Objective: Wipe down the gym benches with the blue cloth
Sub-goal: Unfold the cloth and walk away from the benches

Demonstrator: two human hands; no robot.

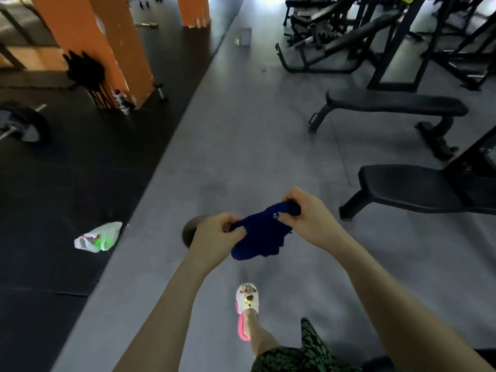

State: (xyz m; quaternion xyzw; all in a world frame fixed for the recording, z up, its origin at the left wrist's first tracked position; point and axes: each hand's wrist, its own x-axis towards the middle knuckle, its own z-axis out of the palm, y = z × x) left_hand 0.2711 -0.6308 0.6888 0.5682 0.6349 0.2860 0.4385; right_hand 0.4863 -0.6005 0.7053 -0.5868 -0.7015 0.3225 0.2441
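Note:
A dark blue cloth [261,234] hangs bunched between both hands above the grey floor. My left hand [214,233] grips its left end with curled fingers. My right hand [308,216] grips its upper right end. Two black flat gym benches stand to the right: the nearer bench [418,187] just right of my right hand, the farther bench [397,102] behind it. Neither hand touches a bench.
A white plastic bag [98,237] lies on the black mat at left. A barbell with plate [24,124] sits far left, beside an orange pillar [107,41]. Racks and incline benches [349,38] crowd the upper right. My foot in a white-and-pink sandal [247,304] is below.

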